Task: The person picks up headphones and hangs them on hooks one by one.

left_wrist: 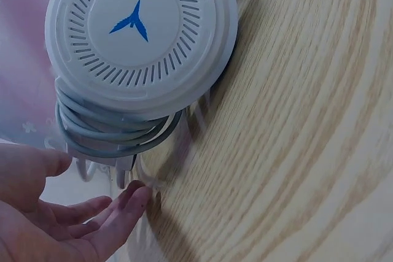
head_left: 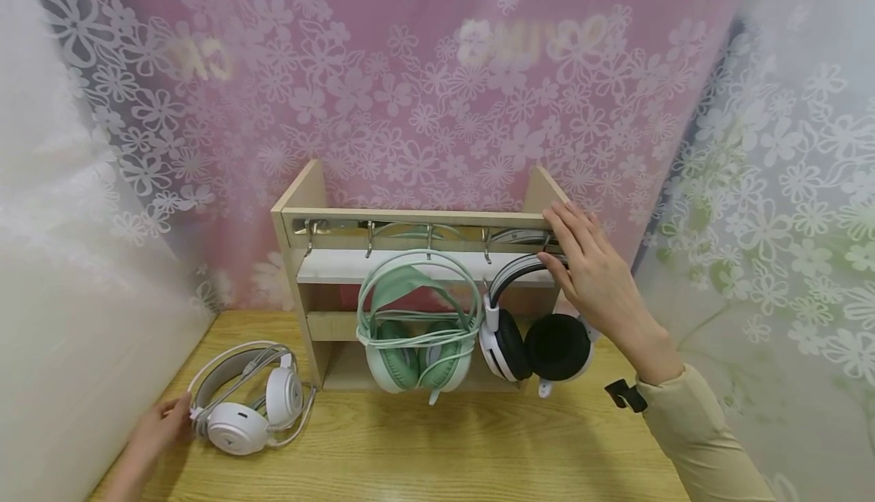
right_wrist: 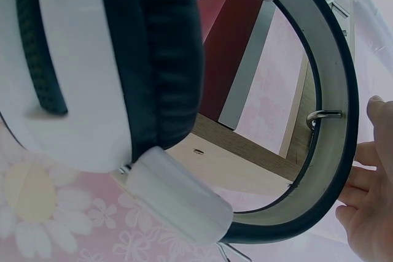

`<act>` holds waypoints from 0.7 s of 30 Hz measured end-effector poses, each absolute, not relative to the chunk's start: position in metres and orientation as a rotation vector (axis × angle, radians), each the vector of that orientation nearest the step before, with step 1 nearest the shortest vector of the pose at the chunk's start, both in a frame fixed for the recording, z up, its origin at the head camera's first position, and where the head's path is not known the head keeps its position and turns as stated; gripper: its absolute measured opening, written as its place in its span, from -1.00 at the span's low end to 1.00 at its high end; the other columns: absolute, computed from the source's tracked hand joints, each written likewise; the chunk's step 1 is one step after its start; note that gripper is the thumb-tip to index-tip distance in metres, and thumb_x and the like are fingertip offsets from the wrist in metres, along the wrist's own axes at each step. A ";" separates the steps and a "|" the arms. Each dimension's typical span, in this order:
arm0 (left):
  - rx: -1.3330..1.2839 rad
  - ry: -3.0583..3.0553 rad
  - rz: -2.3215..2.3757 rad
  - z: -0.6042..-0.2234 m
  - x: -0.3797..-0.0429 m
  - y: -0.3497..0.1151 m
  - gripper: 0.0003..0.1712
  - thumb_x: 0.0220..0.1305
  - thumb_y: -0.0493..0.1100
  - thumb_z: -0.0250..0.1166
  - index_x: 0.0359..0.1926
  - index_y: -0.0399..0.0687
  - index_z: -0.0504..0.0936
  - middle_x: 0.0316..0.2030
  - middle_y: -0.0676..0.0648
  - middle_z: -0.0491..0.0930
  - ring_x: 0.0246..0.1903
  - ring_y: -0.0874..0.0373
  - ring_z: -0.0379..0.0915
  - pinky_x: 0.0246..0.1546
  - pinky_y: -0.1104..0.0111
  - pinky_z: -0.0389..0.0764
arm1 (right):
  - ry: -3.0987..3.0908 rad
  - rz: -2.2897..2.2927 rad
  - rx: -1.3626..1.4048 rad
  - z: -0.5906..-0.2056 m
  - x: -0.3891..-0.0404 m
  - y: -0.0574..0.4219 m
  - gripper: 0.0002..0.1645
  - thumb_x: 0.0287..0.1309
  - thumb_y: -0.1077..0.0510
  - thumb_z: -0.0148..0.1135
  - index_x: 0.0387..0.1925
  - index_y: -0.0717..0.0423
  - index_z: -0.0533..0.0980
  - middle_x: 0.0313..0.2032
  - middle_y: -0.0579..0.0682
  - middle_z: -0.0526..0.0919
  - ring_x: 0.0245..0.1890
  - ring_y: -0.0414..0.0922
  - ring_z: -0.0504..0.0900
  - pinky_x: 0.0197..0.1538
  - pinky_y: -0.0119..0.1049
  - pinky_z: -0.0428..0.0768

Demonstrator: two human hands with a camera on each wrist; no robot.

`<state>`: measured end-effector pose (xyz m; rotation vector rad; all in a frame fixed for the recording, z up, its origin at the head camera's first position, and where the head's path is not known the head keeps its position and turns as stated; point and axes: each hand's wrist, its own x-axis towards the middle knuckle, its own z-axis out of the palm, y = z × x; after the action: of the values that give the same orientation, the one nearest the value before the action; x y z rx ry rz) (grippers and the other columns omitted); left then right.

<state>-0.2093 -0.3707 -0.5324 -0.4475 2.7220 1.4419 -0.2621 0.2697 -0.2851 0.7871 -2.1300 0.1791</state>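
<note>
White headphones (head_left: 235,427) with a wrapped cable lie on the table at the left. My left hand (head_left: 160,430) is beside their headband; in the left wrist view its thumb and fingers (left_wrist: 126,213) stand apart around the headband end, below the coiled cable (left_wrist: 116,133). Whether they touch it, I cannot tell. Black-and-white headphones (head_left: 502,339) hang from a hook at the right of a wooden rack (head_left: 444,219). My right hand (head_left: 598,278) lies with extended fingers over the rack's top right corner, its thumb near that headband (right_wrist: 336,151).
Mint green headphones (head_left: 420,282), wrapped in their cable, hang from the middle hook. More metal hooks (head_left: 310,236) line the rack's front rail to the left. The rack stands on a wood-grain table (head_left: 437,449), with a pink floral curtain (head_left: 424,107) behind it.
</note>
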 end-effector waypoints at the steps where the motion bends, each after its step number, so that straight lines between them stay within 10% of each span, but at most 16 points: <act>1: -0.453 2.688 1.488 -0.533 -0.209 -0.370 -0.20 0.62 0.03 -0.22 0.32 -0.80 0.09 -0.29 -0.31 0.70 -0.42 0.36 0.56 -0.31 0.53 0.54 | -2.133 0.179 0.785 -0.285 -0.262 0.270 -0.25 0.45 -0.04 0.15 0.48 0.28 0.24 0.43 0.27 0.32 0.47 0.22 0.24 0.57 0.03 0.00; 14: -0.487 2.479 1.718 -0.542 -0.211 -0.363 -0.20 0.63 0.04 -0.22 0.18 -0.88 0.18 -0.46 0.02 0.55 -0.50 0.35 0.53 -0.35 0.44 0.70 | -2.131 0.176 0.788 -0.285 -0.262 0.270 -0.20 0.32 0.09 0.28 0.47 0.29 0.25 0.43 0.27 0.33 0.47 0.21 0.24 0.56 0.04 0.02; 21: -0.576 2.283 1.920 -0.543 -0.214 -0.363 -0.36 0.61 0.05 -0.16 -0.16 -0.57 0.45 -0.52 0.07 0.55 -0.52 0.36 0.56 -0.35 0.45 0.71 | -2.132 0.184 0.786 -0.285 -0.262 0.269 -0.22 0.34 0.08 0.26 0.47 0.28 0.25 0.44 0.26 0.32 0.47 0.21 0.24 0.57 0.01 0.00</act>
<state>-0.2138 -0.3632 -0.5430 -0.5756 2.2832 1.9204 -0.2617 0.2694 -0.2847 0.7861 -2.1316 0.1836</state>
